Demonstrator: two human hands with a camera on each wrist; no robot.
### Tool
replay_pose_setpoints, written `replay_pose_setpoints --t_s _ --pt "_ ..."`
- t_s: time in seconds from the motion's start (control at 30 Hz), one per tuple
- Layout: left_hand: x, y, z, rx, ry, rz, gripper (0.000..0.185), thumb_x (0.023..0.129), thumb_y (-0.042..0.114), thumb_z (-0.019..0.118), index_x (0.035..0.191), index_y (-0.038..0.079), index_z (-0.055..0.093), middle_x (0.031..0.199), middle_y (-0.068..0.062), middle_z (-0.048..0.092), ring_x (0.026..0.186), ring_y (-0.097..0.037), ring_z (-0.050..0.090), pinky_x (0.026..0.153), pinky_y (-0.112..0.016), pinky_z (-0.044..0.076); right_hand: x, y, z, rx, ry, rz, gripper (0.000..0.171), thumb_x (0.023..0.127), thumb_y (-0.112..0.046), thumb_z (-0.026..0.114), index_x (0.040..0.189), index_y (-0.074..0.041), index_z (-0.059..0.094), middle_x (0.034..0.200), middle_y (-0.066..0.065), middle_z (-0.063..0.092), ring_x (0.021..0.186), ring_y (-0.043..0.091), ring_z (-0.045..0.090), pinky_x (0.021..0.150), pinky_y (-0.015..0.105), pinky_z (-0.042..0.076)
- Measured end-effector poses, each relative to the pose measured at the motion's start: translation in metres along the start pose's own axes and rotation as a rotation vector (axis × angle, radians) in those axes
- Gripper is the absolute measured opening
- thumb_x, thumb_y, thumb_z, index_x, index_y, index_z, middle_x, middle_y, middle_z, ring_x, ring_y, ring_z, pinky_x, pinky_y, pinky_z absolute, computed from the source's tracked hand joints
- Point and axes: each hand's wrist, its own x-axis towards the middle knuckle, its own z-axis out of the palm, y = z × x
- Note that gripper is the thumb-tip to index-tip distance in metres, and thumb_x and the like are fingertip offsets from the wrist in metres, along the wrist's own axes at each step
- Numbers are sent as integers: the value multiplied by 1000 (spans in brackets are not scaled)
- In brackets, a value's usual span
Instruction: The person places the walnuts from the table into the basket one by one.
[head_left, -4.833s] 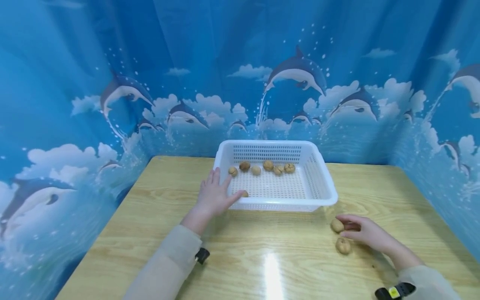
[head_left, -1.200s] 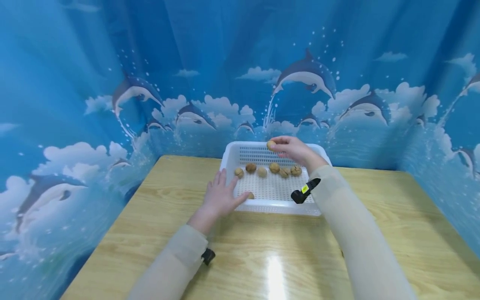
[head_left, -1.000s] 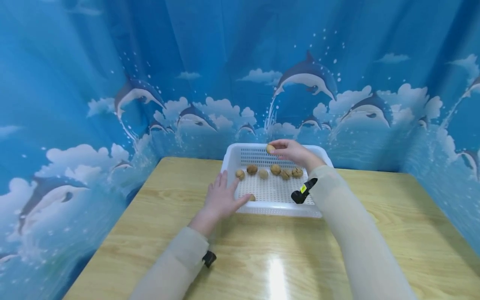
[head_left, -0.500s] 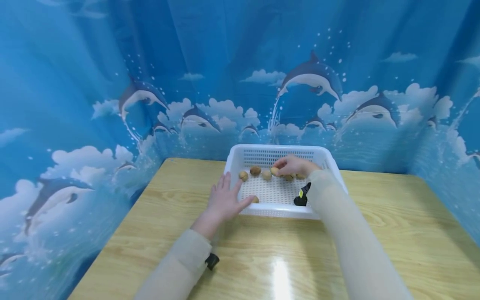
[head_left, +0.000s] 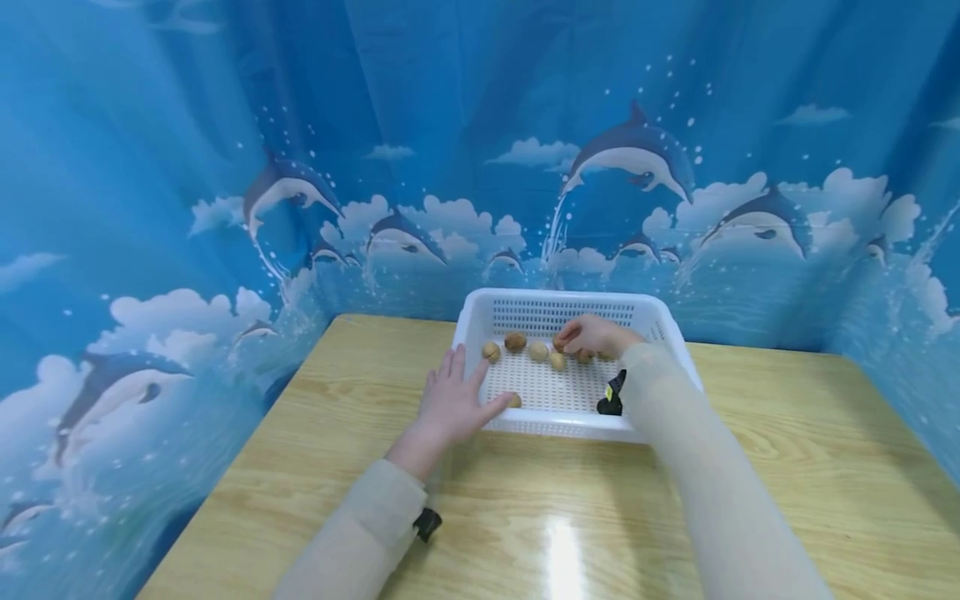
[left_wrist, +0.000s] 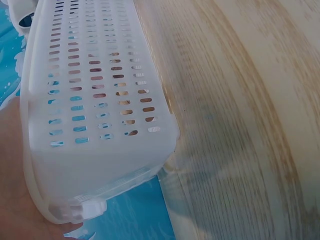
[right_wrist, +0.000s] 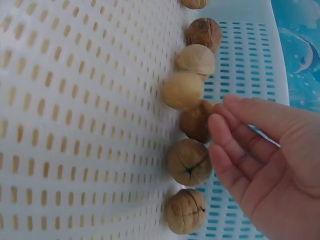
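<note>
A white perforated basket [head_left: 660, 367] stands at the far middle of the wooden table [head_left: 787, 467]. Several walnuts [head_left: 515, 341] lie in a row along its far side, and one more walnut [head_left: 514, 401] sits at the near left corner. My right hand [head_left: 592, 336] hovers low inside the basket over the row with its fingers relaxed and nothing in them. In the right wrist view the right hand [right_wrist: 223, 125] has its fingertips beside a walnut [right_wrist: 196, 122]. A pale walnut [head_left: 557, 361] lies just in front of the row. My left hand [head_left: 456, 400] lies flat against the basket's near left corner [left_wrist: 100, 100].
A blue curtain with dolphins [head_left: 630, 158] closes in the table on the far side and both flanks. Bare tabletop [left_wrist: 240, 125] runs along the basket's side. Black wrist devices [head_left: 612, 398] are strapped on both sleeves.
My right hand came down from the basket's far rim onto the row and let go of the walnut it held. The left hand has stayed on the corner.
</note>
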Motion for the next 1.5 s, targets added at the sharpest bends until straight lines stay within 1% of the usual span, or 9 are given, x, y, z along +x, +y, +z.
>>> replay_pose_setpoints --t_s 0.17,0.3,0.43,0.63,0.87,1.07,1.17,1.33,1.5 --pt "0 2 0 -5 3 14 81 86 71 35 147 18 32 155 -16 2 140 -35 0 109 -56 11 -14 -3 -18 -67 39 -38 36 94 -11 54 129 -1 52 124 15 54 111 30 51 93 46 44" --pt "-1 3 0 -8 12 22 79 87 69 38 146 17 32 155 -17 3 140 -36 2 109 -57 11 -34 -9 -39 -24 63 -92 42 96 -16 51 136 -2 45 132 17 49 122 33 45 99 49 39" --pt "-2 2 1 -12 11 24 78 87 68 38 146 17 33 155 -17 5 140 -36 3 108 -57 13 -60 -13 -54 37 96 -129 45 96 -20 52 137 -3 43 134 18 48 122 34 45 99 51 37" --pt "-1 0 2 12 11 18 80 87 69 38 147 16 32 155 -17 5 140 -36 3 108 -58 14 -98 -5 -62 16 140 -138 46 95 -26 54 136 -5 46 135 18 47 122 34 45 98 51 39" --pt "1 -1 2 8 0 21 80 87 69 36 147 17 32 155 -17 3 140 -36 2 108 -57 13 -138 23 -52 91 227 -126 58 92 -39 57 137 -5 43 136 18 46 124 36 42 99 55 36" --pt "1 -2 2 -19 -5 16 80 87 70 36 147 18 32 155 -17 1 140 -36 -1 109 -57 10 -174 46 -35 120 328 -109 59 93 -38 55 136 1 42 132 22 48 119 37 47 96 55 39" --pt "0 -2 1 -26 -6 13 80 86 70 37 147 18 31 155 -16 1 140 -36 -1 109 -57 9 -191 57 -23 135 364 -123 58 94 -36 55 135 3 43 130 24 50 113 24 54 94 51 42" --pt "0 -1 0 -33 -10 13 80 86 70 37 147 18 31 155 -16 0 140 -35 -1 108 -58 9 -215 74 -6 165 408 -157 54 94 -29 56 133 7 44 127 26 52 97 -7 54 85 26 48" --pt "-1 0 0 -23 -10 4 81 86 70 37 148 18 29 155 -16 0 140 -35 -2 108 -58 9 -231 86 10 193 432 -187 51 95 -23 56 132 10 42 126 28 51 97 -8 54 80 17 48"
